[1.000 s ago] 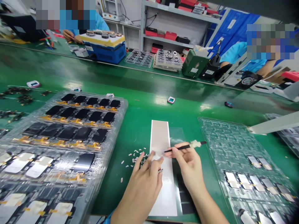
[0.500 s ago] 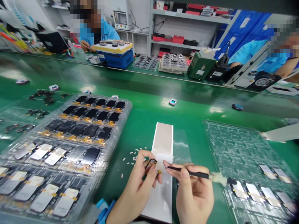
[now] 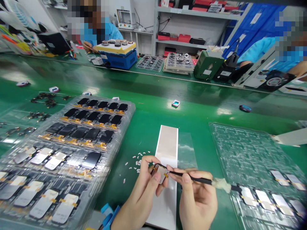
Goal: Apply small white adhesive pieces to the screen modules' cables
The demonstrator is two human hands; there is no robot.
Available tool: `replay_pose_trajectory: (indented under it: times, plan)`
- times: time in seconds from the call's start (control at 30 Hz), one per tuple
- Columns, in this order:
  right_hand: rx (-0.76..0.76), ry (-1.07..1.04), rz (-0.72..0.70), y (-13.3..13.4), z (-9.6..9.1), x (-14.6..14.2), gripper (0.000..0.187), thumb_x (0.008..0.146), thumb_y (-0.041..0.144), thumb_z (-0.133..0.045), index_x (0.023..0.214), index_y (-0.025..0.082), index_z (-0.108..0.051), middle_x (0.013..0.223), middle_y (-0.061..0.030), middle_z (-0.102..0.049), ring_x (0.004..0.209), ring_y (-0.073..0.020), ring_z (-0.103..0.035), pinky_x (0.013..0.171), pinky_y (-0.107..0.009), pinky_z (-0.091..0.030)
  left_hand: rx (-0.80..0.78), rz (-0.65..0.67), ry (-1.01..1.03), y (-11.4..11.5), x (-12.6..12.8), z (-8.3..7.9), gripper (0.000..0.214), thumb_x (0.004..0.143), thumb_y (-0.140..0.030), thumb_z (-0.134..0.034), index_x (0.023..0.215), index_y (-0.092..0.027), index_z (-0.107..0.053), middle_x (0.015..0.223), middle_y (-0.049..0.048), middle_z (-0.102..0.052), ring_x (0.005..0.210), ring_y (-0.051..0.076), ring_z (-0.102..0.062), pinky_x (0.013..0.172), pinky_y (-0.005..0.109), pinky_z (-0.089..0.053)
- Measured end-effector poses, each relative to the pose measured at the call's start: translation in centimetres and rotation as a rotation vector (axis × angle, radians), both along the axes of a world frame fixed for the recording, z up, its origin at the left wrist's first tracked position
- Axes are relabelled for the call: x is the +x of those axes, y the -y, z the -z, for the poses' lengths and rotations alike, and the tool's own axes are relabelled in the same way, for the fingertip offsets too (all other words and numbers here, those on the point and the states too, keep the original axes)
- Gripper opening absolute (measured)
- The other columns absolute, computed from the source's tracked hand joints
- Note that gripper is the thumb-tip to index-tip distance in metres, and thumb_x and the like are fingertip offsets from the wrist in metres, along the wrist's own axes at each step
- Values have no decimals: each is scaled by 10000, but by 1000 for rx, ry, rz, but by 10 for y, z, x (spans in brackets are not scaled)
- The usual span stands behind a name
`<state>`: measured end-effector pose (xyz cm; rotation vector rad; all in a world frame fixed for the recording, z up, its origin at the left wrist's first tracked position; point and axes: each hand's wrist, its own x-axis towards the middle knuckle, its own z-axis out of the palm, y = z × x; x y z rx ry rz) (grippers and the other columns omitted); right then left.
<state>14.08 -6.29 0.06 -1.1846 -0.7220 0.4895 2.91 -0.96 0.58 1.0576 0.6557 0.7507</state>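
My left hand (image 3: 144,191) is closed on a small screen part (image 3: 160,172), held up over a long white strip (image 3: 166,166) on the green bench. My right hand (image 3: 196,198) pinches black tweezers (image 3: 192,179) wrapped with a white tape wad, their tip touching the part's edge. Small white scraps (image 3: 136,159) lie just left of the strip.
A stack of clear trays (image 3: 72,150) with dark and white screen parts fills the left. Another clear tray (image 3: 251,159) lies on the right, with parts in its near rows. Loose small parts (image 3: 176,103) sit on the green belt. Other people work across the belt.
The part in my left hand has tilted up, its face now showing, and the tweezers' tip has come onto its edge. The view moved slightly.
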Motion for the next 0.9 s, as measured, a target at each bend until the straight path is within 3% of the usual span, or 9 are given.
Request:
replay_pose_trajectory:
  times: [0.17,0.6,0.9]
  plan:
    - [-19,-14,23,1,0,-1,81,943,190,-608,965,228,-540,889,-42,-667,803,-215,-750,631,-279,-647,-10,18,-23,3,-3,-4,181,1054,-424,-363,1130,-264,-403,791,-32,-540,659,111,-442,645,234,-385]
    - [-19,4,22,1,2,-2,76,946,178,-601,970,224,-546,907,-49,-664,798,-214,-751,634,-274,-652,1,-6,-9,4,-1,-1,171,1063,-403,-349,1097,-252,-421,792,-26,-561,659,96,-467,627,206,-406]
    - [53,-32,-21,-1,-1,-3,94,971,143,-537,981,236,-531,913,-45,-669,855,-212,-746,690,-328,-668,59,-106,-56,2,1,6,229,1008,-458,-488,992,-243,-412,709,-45,-532,658,100,-508,597,194,-396]
